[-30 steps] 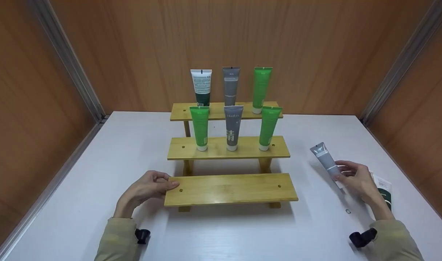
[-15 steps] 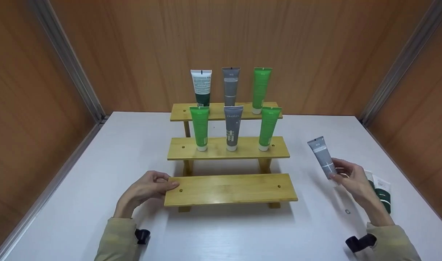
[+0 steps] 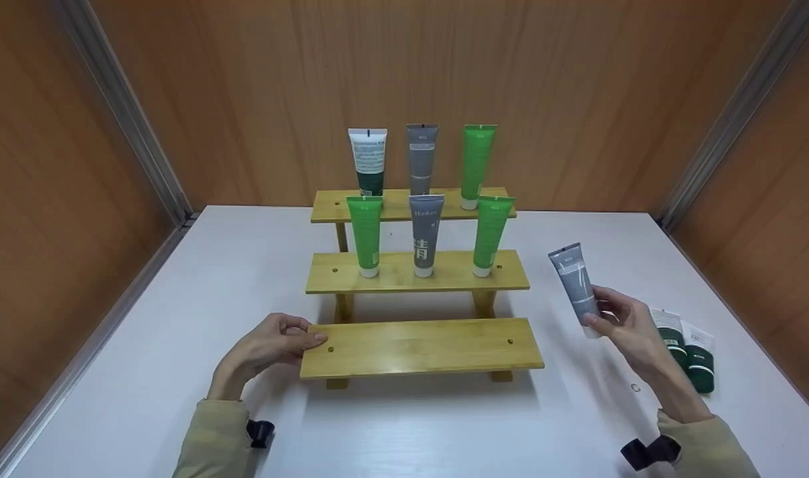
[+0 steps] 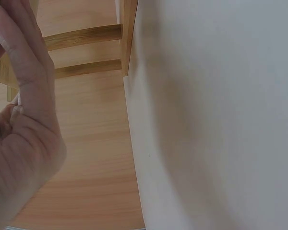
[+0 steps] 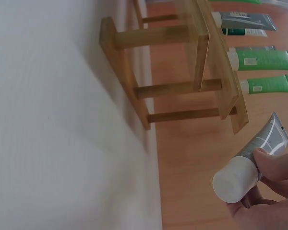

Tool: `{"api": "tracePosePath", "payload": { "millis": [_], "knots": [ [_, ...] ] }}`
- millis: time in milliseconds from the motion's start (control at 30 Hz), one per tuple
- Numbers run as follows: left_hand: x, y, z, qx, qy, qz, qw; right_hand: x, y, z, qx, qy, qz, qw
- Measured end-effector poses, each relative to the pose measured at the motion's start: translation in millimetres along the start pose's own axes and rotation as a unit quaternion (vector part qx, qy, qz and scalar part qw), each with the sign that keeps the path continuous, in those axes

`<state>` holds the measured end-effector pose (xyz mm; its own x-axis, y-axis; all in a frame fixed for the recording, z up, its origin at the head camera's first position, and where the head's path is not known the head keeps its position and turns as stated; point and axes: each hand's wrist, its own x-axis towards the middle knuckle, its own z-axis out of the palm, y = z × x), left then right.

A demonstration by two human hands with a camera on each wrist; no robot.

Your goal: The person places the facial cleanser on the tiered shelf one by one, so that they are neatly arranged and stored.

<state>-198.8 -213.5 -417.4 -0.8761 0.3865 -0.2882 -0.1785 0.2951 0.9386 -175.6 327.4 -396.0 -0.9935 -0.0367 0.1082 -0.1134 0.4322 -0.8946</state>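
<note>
My right hand point(image 3: 627, 328) pinches a grey squeeze tube point(image 3: 572, 282) near its white cap, held tilted above the table to the right of the wooden stand. In the right wrist view the white cap point(image 5: 235, 179) points toward the camera, with the thumb on the tube's side. My left hand point(image 3: 271, 345) grips the left end of the stand's lowest shelf point(image 3: 421, 346), thumb on top. On the middle shelf point(image 3: 325, 272) stand a green tube point(image 3: 366, 232), a grey tube point(image 3: 426, 229) and another green tube point(image 3: 491, 232), caps down.
The top shelf point(image 3: 321, 209) bears a white and dark green tube point(image 3: 369, 156), a grey tube point(image 3: 421, 156) and a green tube point(image 3: 476, 159). Two white and dark green tubes point(image 3: 700, 362) lie by my right wrist. Wooden panels point(image 3: 404, 79) enclose the white table point(image 3: 245, 252).
My right hand has moved left and slightly up with the grey tube, which now stands more upright. The two lying tubes have come into fuller view. My left hand stays in place.
</note>
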Motion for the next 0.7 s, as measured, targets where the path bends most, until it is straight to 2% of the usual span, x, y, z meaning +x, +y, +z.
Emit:
{"api": "tracePosePath", "payload": {
  "millis": [333, 700],
  "knots": [
    [0.1, 0.7, 0.3, 0.002, 0.0, 0.002, 1.0, -3, -21, 21, 0.031, -0.021, 0.003, 0.999],
    [0.4, 0.2, 0.7, 0.003, 0.002, 0.001, 1.0, -7, -44, 52, 0.057, -0.032, -0.046, 0.997]
  ]
}}
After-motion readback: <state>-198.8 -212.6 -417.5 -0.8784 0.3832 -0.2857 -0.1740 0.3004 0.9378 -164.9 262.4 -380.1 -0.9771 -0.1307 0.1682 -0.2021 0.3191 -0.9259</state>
